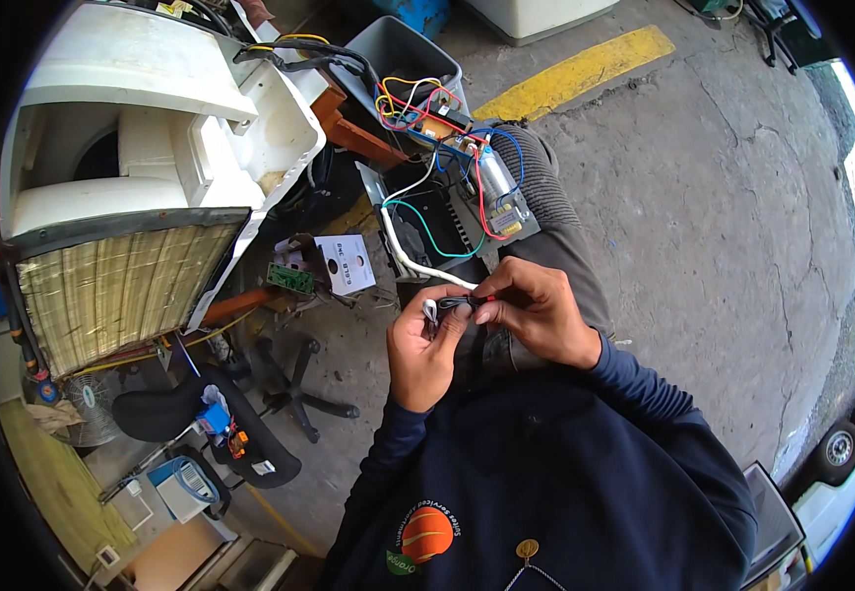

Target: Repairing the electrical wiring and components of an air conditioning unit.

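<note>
Both hands meet in front of my lap, fingers closed in a pinch. My left hand (423, 349) grips a small looped bundle of thin black wire (454, 302), with a whitish loop (430, 312) beside the thumb. At the other end of the bundle, my right hand (545, 313) pinches the wire, where a bit of red shows. A thick white cable (404, 258) runs from an opened metal control box (518, 219) to my fingers; its tip is hidden. The box rests by my knees and carries a silver cylindrical capacitor (496, 175) and a green wire (431, 229).
A large white air-conditioner casing with a finned coil (137, 291) stands at the left. A grey bin (410, 54) is beyond the box. Nearby on the floor are a small white carton (345, 264) and a green circuit board (291, 279). An office chair (206, 419) lies lower left.
</note>
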The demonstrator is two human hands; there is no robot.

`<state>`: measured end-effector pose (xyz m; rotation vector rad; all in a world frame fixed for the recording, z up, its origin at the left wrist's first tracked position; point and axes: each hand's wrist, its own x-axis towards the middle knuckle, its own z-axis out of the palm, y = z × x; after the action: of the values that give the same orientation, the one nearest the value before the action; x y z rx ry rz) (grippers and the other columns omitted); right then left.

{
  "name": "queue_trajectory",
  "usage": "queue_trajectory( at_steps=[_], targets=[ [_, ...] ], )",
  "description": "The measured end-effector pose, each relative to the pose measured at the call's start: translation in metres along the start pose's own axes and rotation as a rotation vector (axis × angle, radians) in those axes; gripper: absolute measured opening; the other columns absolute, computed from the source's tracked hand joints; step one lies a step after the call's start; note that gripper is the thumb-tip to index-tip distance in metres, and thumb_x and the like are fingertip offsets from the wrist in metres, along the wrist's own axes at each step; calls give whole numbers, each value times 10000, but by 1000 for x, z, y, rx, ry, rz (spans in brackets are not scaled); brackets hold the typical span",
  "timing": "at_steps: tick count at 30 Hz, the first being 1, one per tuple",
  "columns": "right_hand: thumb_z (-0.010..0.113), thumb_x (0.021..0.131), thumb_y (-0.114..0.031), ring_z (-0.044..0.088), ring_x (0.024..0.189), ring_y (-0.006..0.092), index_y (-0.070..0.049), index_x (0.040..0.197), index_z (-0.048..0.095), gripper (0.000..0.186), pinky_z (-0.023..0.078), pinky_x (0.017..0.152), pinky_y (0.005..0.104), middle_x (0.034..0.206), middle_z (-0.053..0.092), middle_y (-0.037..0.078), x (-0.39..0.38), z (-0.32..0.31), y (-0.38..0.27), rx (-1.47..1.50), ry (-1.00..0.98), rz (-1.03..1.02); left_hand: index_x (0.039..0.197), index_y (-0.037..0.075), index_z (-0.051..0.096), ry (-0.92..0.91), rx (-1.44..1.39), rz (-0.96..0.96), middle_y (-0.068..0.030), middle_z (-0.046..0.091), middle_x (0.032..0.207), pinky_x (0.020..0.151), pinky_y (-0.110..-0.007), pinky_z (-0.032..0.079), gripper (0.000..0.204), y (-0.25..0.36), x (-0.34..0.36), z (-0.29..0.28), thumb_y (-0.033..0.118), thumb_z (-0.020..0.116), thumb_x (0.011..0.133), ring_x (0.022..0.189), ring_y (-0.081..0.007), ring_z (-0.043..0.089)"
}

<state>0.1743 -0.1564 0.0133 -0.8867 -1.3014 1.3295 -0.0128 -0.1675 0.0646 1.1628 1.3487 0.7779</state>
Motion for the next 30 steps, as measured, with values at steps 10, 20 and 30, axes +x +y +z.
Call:
queue_trajectory(
  at_steps=[10,20,30],
  targets=[
    [634,1086,-105,514,587,80,-33,1090,627,73,410,521,211,784,624,30,-5,-5,-9,529,-100,567,1103,17,672,5,566,533,-117,687,997,718,-395,530,265,-15,0,0,-29,677,842,766,-317,654],
    [557,1136,-196,460,528,68,-66,1046,603,165,316,452,187,753,607,35,-10,-33,-22,789,-232,895,1072,13,686,-28,545,617,-106,685,956,682,-381,525,221,-8,-3,6,-6,698,853,745,-293,647],
    [606,1106,-144,507,601,74,-61,1051,613,100,394,521,208,802,630,37,-10,-9,-20,791,-70,799,1055,15,690,151,306,372,-92,703,959,649,-355,509,137,-13,-11,14,42,727,925,695,-249,629]
  ],
)
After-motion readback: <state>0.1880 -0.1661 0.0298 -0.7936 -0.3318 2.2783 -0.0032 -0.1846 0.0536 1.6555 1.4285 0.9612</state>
